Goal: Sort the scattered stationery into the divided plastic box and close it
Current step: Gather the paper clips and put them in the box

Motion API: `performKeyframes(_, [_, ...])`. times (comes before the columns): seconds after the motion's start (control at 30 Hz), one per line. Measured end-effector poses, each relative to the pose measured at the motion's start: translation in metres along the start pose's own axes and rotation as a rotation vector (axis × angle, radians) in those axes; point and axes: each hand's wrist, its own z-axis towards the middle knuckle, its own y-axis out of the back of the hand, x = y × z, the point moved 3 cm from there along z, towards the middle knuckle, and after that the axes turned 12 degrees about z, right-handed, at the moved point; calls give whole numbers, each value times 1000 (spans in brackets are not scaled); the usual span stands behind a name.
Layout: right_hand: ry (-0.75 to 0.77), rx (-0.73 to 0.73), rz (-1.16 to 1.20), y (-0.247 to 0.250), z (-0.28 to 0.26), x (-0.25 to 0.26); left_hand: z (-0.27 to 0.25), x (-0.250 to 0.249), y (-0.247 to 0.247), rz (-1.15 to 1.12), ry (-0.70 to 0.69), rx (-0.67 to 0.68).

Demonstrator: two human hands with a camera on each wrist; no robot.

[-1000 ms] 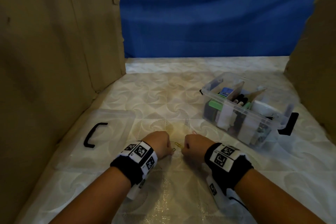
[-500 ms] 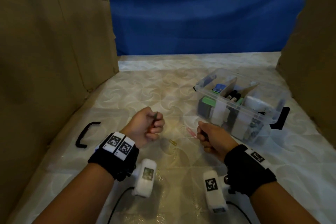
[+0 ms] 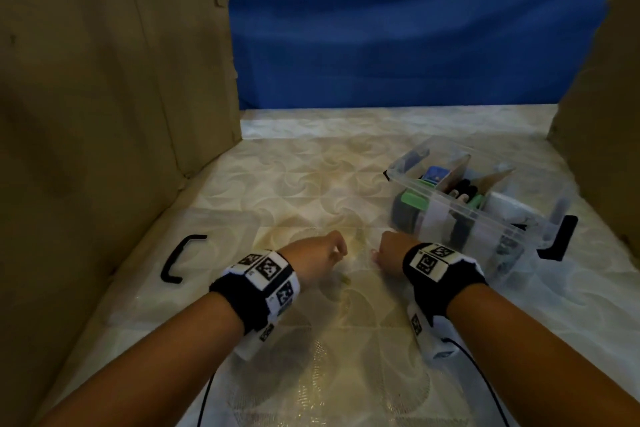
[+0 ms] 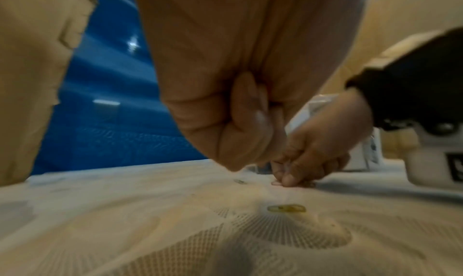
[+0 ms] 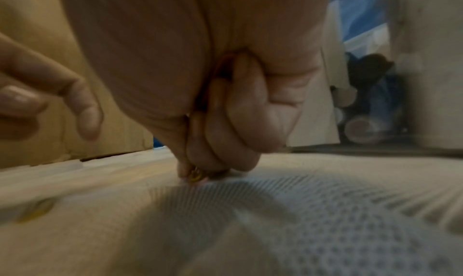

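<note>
— Quilted mattress (image 3: 284, 184); how many clips?
— One yellow clip (image 4: 286, 208) lay below the clenched left hand (image 3: 317, 258); right hand (image 3: 389, 253) pinched another (image 5: 195, 176).
— Box?
— Open box (image 3: 460, 208), beyond the right fingers, held stationery.

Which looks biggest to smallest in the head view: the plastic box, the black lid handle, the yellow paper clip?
1. Plastic box, largest.
2. Black lid handle.
3. Yellow paper clip, smallest, a speck between the hands.
</note>
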Motion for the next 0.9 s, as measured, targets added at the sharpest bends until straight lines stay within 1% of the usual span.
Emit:
performKeyframes(0.07, [20, 12, -37, 3, -7, 5, 4, -5, -6, 154, -20, 59])
performKeyframes(0.13, [23, 45, -29, 7, -10, 4, 9, -6, -15, 241, -9, 109])
performKeyframes(0.2, [44, 87, 54, 8, -15, -1, 11, -4, -21, 278, -15, 146])
performKeyframes(0.23, [43, 106, 156, 6, -16, -7, 11, -3, -23, 299, -33, 163])
performKeyframes(0.27, [33, 138, 314, 3, -17, -13, 12, -3, -25, 325, -57, 177])
performKeyframes(0.3, [30, 170, 559, 0, -20, -17, 12, -2, -26, 348, -69, 175])
performKeyframes(0.37, [23, 217, 1168, -5, -32, -21, 14, -1, -27, 340, -60, 157])
performKeyframes(0.4, [35, 268, 1446, -4, -41, -21, 15, -1, -28, 345, -55, 157])
performKeyframes(0.43, [60, 335, 1666, -3, -49, -19, 16, -1, -29, 358, -45, 167])
performKeyframes(0.47, [108, 392, 1827, -1, -55, -17, 17, -2, -29, 379, -50, 166])
performKeyframes(0.5, [159, 435, 1938, 1, -58, -15, 17, -4, -28, 401, -52, 165])
performKeyframes(0.57, [194, 442, 2054, 1, -59, -13, 17, -5, -27, 454, -64, 147])
performKeyframes(0.63, [155, 386, 2048, -3, -53, -12, 16, -6, -28, 453, -57, 153])
performKeyframes(0.7, [85, 309, 1949, -3, -48, -9, 15, -6, -28, 445, -58, 152])
performKeyframes(0.73, [50, 272, 1864, -2, -45, -6, 14, -6, -28, 435, -62, 142])
performKeyframes(0.8, [7, 156, 1575, 0, -35, 1, 11, -5, -26, 394, -55, 131])
performKeyframes(0.83, [-4, 91, 1385, 3, -30, 5, 9, -5, -23, 357, -42, 121])
performKeyframes(0.9, [5, -24, 980, 11, -14, 14, 4, -2, -16, 285, -13, 54])
